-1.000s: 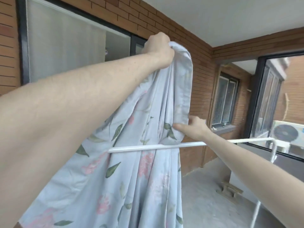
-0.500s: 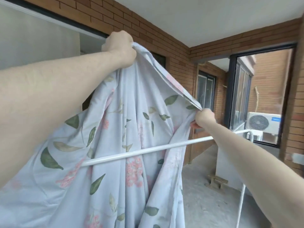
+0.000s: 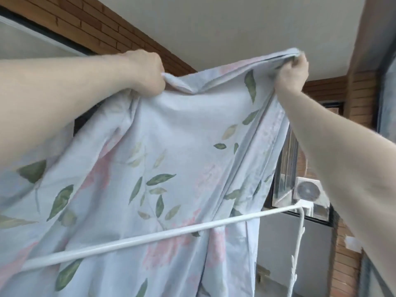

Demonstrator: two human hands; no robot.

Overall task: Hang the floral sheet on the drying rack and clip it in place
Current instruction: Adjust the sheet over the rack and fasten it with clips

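Note:
The floral sheet is pale blue with green leaves and pink flowers. It hangs spread wide behind the white rail of the drying rack. My left hand grips its upper edge at the top left. My right hand grips the same edge at the top right, bunched in the fist. Both hands are raised well above the rail. The sheet's lower part drops out of sight below the frame. No clips are visible.
A brick wall with dark-framed windows runs behind the sheet. The rack's white upright stands at the right. An air-conditioner unit sits beyond it, by a brick pillar.
My right hand has risen from rail height to level with my left, and the hands have moved apart, stretching the sheet's top edge wide. The view has tilted upward.

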